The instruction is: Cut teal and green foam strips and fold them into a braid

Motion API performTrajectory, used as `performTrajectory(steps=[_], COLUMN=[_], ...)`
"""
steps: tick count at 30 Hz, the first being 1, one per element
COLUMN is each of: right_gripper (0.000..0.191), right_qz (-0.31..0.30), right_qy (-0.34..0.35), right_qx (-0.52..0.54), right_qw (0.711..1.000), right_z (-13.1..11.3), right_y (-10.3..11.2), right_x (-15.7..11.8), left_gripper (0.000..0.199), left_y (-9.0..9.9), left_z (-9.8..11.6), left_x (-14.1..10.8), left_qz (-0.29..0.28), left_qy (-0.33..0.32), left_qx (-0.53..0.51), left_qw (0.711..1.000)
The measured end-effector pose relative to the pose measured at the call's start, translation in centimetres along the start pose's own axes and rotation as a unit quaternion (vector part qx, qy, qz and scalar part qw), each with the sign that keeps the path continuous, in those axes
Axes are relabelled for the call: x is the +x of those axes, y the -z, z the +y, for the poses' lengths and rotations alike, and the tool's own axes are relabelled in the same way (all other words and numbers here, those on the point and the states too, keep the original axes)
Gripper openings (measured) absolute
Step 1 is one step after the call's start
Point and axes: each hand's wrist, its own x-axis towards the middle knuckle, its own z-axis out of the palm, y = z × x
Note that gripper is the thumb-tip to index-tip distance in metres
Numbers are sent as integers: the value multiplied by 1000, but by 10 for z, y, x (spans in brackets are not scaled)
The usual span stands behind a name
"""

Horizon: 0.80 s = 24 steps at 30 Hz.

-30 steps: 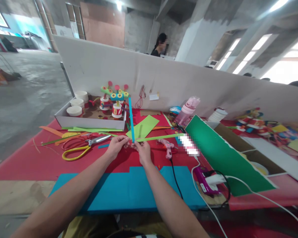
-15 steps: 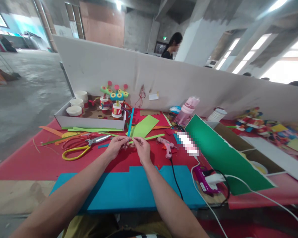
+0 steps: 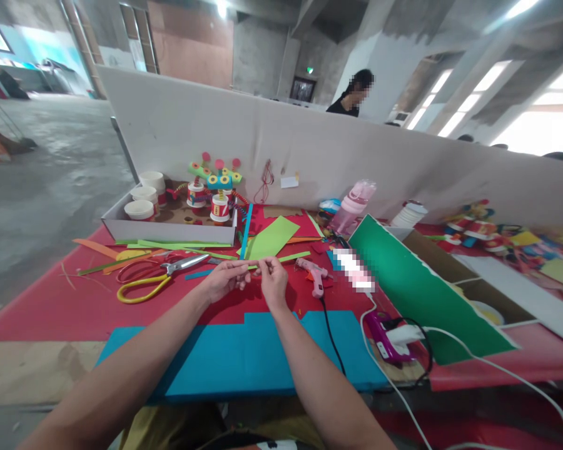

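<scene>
Two hands (image 3: 274, 282), one pair of scissors (image 3: 169, 269), one glue gun (image 3: 317, 279), one pink bottle (image 3: 351, 206) and one purple power block (image 3: 383, 345) show. Three red discs (image 3: 219, 164) stand above the white box (image 3: 171, 235). There is one person (image 3: 346, 105) beyond.

Overexposed window (image 3: 544, 122) at right, dim ceiling (image 3: 267, 9), stretched edges, slight blur

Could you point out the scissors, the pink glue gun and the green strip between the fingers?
Scissors (image 3: 171, 269): head view, on the metal by the pivot.
Pink glue gun (image 3: 316, 276): head view, on its body.
Green strip (image 3: 295, 256): head view, on its free right-hand stretch.
</scene>
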Motion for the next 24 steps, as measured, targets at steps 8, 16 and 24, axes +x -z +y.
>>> performTrajectory(steps=[8, 16, 24], right_gripper=[38, 19, 24], right_qz=[-24, -64, -70], right_qy=[-61, -22, -19], right_qx=[140, 100, 86], right_qw=[988, 993, 994], right_z=[-5, -32, -43], right_y=[4, 8, 3], right_x=[-13, -35, -34], left_gripper=[26, 31, 33], left_y=[-1, -4, -7], left_z=[-1, 3, 1], left_x=[1, -3, -3], left_qz=[54, 12, 32], left_qy=[-45, -47, -74], left_qx=[46, 62, 114], left_qw=[996, 997, 990])
